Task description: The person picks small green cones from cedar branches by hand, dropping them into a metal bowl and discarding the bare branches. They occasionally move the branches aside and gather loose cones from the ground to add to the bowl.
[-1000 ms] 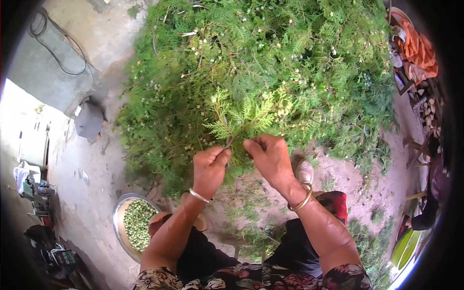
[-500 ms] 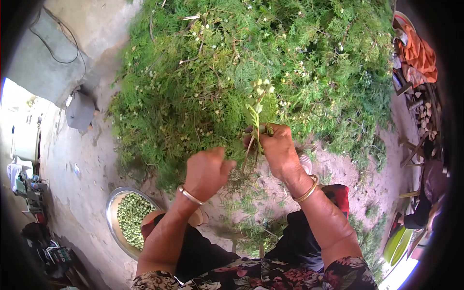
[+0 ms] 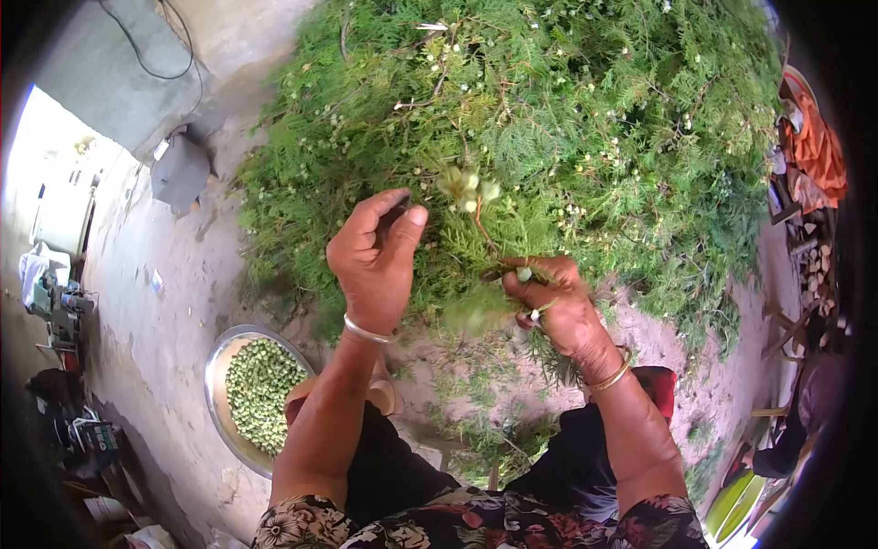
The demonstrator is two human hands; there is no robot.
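Observation:
My left hand [image 3: 377, 265] is raised with thumb and fingers apart, nothing visible between them. To its right, my right hand [image 3: 560, 306] is closed around a conifer sprig [image 3: 487, 236]. Pale green cones at the sprig's upper end are blurred, and some foliage below the fingers is smeared too. Beyond both hands rises a big heap of cut conifer branches [image 3: 530, 119] dotted with small pale cones. A metal basin [image 3: 213, 403] stands on the ground at lower left. Many loose green cones [image 3: 265, 393] lie in it.
A grey box-like object [image 3: 179, 172] stands at the left by the wall. Orange cloth [image 3: 812, 156] and stacked firewood [image 3: 817, 265] are along the right side. Bits of greenery [image 3: 480, 389] litter the ground before my knees. A green rounded object [image 3: 739, 503] is at lower right.
My left hand has risen and its fingers have spread. My right hand has moved slightly right and down, still gripping greenery. The whole view has shifted a little.

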